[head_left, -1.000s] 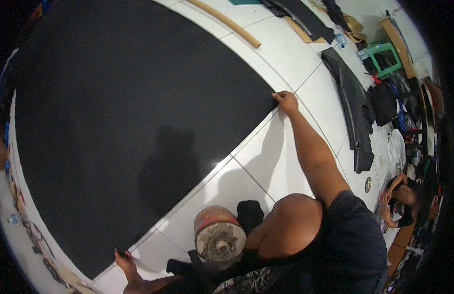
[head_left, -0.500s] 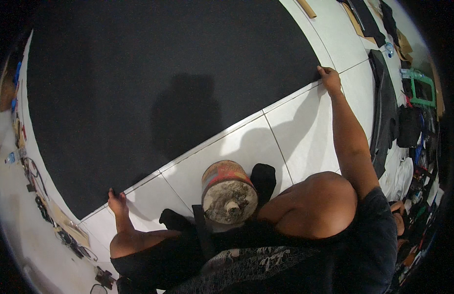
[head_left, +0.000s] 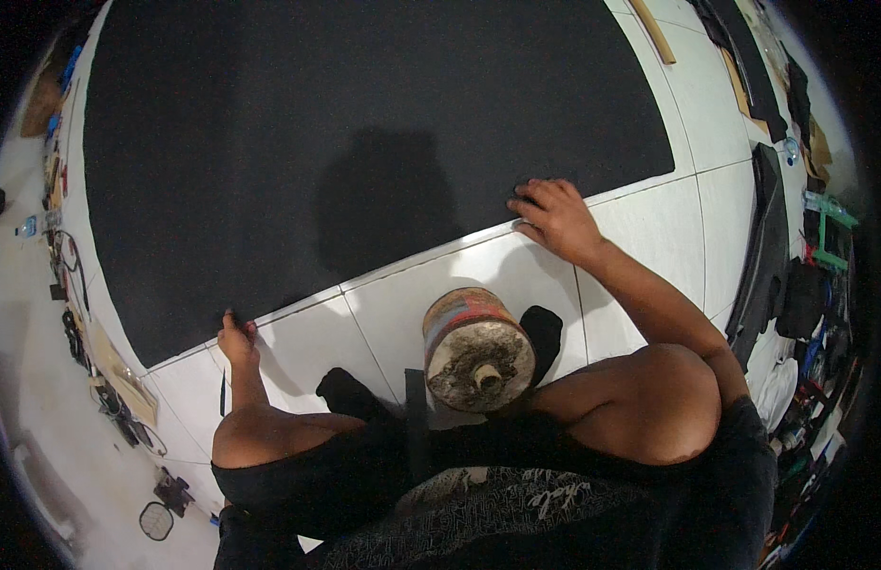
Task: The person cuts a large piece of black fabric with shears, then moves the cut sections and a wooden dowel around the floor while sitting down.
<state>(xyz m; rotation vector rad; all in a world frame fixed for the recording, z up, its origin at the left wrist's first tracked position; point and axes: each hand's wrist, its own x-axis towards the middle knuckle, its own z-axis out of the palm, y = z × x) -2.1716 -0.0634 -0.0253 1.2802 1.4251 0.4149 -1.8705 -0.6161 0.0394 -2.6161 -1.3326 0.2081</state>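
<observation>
A large sheet of black fabric (head_left: 497, 85) lies spread flat on white floor tiles, its near edge slanting up to the right. My left hand (head_left: 237, 342) is closed at that edge near the left corner, seemingly pinching it. Farther right along the edge, my right hand (head_left: 562, 223) is open; its fingers rest on the fabric and the thumb is apart, beside the edge. Between my legs stands a round, worn tin (head_left: 469, 356) with a stained top and a small stub on it. My shadow falls on the sheet.
A cardboard tube (head_left: 654, 33) lies beyond the sheet at upper right. Folded dark material (head_left: 756, 247) and a green plastic stool (head_left: 830, 233) are at the right among clutter. Cables (head_left: 79, 328) and tools line the left. An oval-framed object (head_left: 156, 521) lies lower left.
My right hand has left the sheet's right corner and moved left along the near edge, its fingers opening. My left hand keeps its place near the left corner. The whole view has shifted slightly.
</observation>
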